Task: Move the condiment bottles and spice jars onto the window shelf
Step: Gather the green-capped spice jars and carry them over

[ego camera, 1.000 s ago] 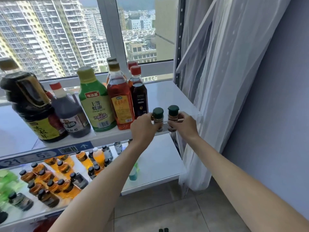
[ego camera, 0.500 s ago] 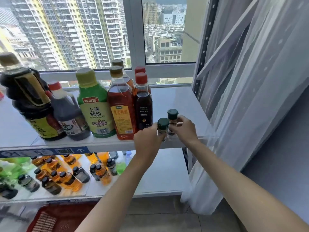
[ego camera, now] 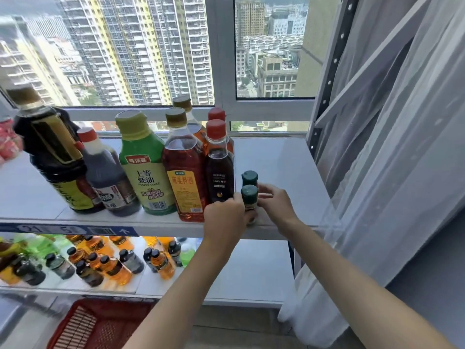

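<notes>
Hands on two spice jars at the shelf's front edge

Both forearms reach forward and up to the window shelf. The left hand curls its fingers round the near spice jar, which stands by the front edge. The right hand holds its fingers bent against the far spice jar just behind it; how firmly it grips I cannot tell. Both jars stand upright, just right of the dark red-capped bottle ending the bottle row.
</notes>
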